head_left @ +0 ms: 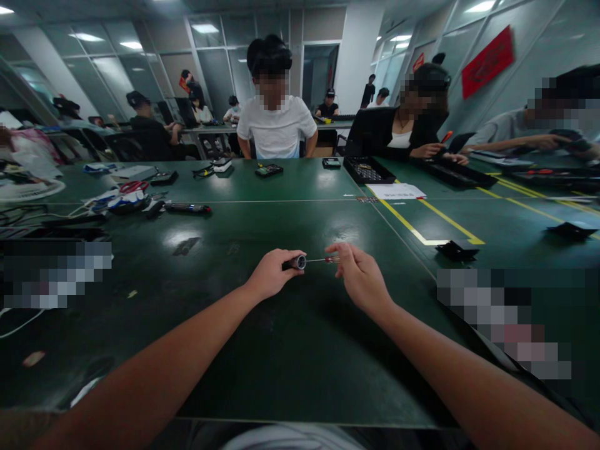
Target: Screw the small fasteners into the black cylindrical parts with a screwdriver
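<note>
My left hand (274, 272) is closed around a short dark cylinder (300, 262), whose round silvery end faces me; its exact kind does not show. In my right hand (360, 270) is a screwdriver (332, 259) with a reddish clear handle, held between thumb and fingers. Its thin metal shaft points left and its tip meets the cylinder's right side; whether it sits in a screw is too small to tell. Both hands are above the green tabletop (290, 350), near the middle of the view.
On the left lie a dark pen-like tool (187, 208), red-handled pliers or scissors (134, 187) and cables. Black trays (368, 170) of small parts stand at the back right. Dark folded pieces (457, 250) lie to the right. A person in a white shirt (276, 125) is opposite; others sit around.
</note>
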Demonstrator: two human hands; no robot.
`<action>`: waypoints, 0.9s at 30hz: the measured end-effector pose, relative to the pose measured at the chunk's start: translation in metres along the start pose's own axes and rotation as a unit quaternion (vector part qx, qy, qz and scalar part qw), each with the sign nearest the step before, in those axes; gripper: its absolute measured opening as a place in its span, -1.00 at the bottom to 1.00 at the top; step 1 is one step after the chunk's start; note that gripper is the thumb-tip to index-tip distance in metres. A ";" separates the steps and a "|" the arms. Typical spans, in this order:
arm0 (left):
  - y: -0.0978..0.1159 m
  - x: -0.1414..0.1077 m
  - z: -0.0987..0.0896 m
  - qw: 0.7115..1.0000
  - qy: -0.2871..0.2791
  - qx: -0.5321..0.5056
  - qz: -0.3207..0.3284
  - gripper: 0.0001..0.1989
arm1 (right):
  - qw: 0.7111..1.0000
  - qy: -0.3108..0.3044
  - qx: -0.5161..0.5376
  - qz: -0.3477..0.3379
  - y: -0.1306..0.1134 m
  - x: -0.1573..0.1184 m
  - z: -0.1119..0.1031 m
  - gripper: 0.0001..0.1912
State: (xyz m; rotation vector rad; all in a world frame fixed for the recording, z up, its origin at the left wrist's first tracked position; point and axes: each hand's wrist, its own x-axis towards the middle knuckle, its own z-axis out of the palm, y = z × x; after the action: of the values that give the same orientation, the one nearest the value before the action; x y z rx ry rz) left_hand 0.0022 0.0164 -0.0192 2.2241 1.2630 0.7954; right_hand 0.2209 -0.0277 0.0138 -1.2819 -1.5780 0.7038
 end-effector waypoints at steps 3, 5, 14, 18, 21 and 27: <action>0.001 0.000 -0.001 1.000 0.002 -0.003 -0.004 -0.62 | 0.999 -0.003 -0.045 -0.011 -0.003 -0.002 0.000 -0.57; 0.001 0.000 -0.001 1.000 0.006 -0.006 -0.010 -0.62 | 0.998 -0.016 -0.051 -0.017 -0.001 -0.003 0.000 -0.61; 0.001 0.002 0.000 1.000 -0.006 0.005 0.012 -0.65 | 1.000 -0.008 0.010 -0.008 -0.001 -0.007 0.002 -0.69; 0.001 0.002 -0.001 1.000 0.006 -0.013 -0.003 -0.64 | 1.000 -0.012 -0.011 -0.007 -0.003 -0.008 0.004 -0.76; -0.001 0.002 -0.002 0.998 0.039 -0.041 -0.020 -0.62 | 1.000 -0.004 0.016 -0.009 0.002 -0.004 0.005 -0.79; 0.003 0.002 -0.003 1.000 0.013 0.005 -0.005 -0.62 | 0.993 0.029 0.116 0.010 0.012 0.007 0.006 -0.75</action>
State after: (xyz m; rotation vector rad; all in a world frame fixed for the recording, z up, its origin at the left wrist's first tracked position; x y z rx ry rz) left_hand 0.0028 0.0166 -0.0149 2.2201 1.2926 0.8173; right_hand 0.2205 -0.0168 0.0038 -1.1373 -1.3944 0.8292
